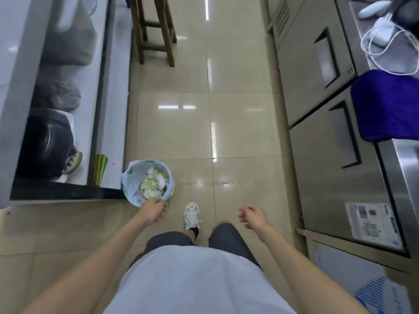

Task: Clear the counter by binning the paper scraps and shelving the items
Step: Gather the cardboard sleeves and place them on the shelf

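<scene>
A small round bin (129, 177) with a pale liner stands on the floor at the corner of the left shelf unit. Crumpled white and yellowish paper scraps (155, 181) fill it. My left hand (153, 209) hovers at the bin's near rim, fingers curled downward, nothing visible in it. My right hand (252, 216) hangs over the tiled floor to the right, fingers loosely apart and empty. The steel counter (403, 159) runs along the right edge, with a purple cloth (385, 105) draped over it and a white cable (385, 41) further back.
The left shelf unit (108, 87) holds dark bags and grey bundles. A wooden stool (156, 30) stands ahead in the aisle. Steel cabinet doors (317, 64) line the right side. My white shoe (192, 215) is on the floor between my hands.
</scene>
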